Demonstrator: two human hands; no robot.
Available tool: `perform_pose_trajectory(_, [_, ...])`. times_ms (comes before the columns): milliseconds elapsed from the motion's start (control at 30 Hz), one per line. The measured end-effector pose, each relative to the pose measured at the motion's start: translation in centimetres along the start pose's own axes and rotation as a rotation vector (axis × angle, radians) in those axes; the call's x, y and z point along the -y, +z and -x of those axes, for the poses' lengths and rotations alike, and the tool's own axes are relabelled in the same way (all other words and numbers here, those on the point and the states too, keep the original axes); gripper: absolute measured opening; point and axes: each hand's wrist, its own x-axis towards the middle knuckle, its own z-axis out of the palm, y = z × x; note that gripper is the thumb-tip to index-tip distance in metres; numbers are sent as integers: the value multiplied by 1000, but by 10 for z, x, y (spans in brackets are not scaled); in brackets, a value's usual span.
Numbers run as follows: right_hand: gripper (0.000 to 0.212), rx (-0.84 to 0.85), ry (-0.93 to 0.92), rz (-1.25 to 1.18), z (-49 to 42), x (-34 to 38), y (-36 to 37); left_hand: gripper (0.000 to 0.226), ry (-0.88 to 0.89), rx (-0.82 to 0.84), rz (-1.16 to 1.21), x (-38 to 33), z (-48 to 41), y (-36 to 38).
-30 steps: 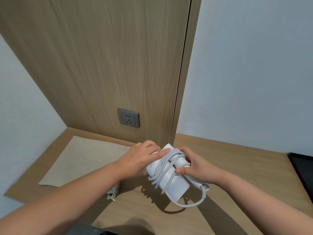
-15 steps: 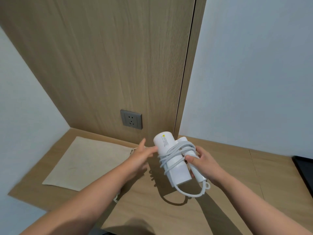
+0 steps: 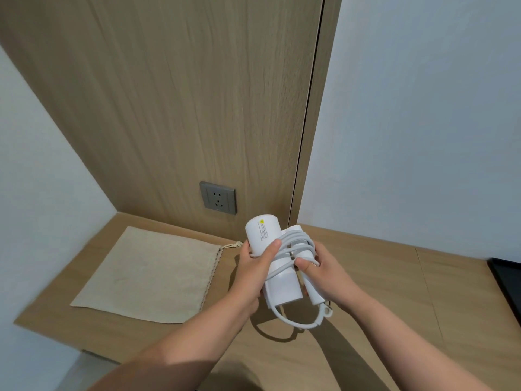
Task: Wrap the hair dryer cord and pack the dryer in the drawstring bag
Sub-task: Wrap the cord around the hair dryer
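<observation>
Both hands hold the white hair dryer (image 3: 272, 258) up above the wood table (image 3: 394, 277), w/ its round end pointing up and away. The left hand (image 3: 252, 270) has its fingers (image 3: 270, 251) closed around the dryer's left side, thumb on top. The right hand (image 3: 324, 273) grips the handle side, thumb pressed on the cord (image 3: 293, 245), which is looped around the dryer. One loop of cord hangs down below. The drawstring bag (image 3: 152, 273) lies flat on the table, left of the hands, not touching them. A grey wall plug socket (image 3: 217, 197) sits on the wood panel behind.
</observation>
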Motion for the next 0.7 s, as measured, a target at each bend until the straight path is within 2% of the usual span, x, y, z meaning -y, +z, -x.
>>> perform_pose_trajectory(200, [39,15,-17,8,2,2,4,50,59,-110,-33,-3,6,5])
perform_pose_trajectory(333, [29,-121,28,-95,3,3,10,52,120,-135,-105,0,7,7])
perform_pose_trajectory(467, [42,-216,174,-268,1,5,19,59,187,-103,-187,5,9,12])
perform_pose_trajectory(700, [34,-159,243,-371,-7,4,19,50,134,-36,-88,4,9,2])
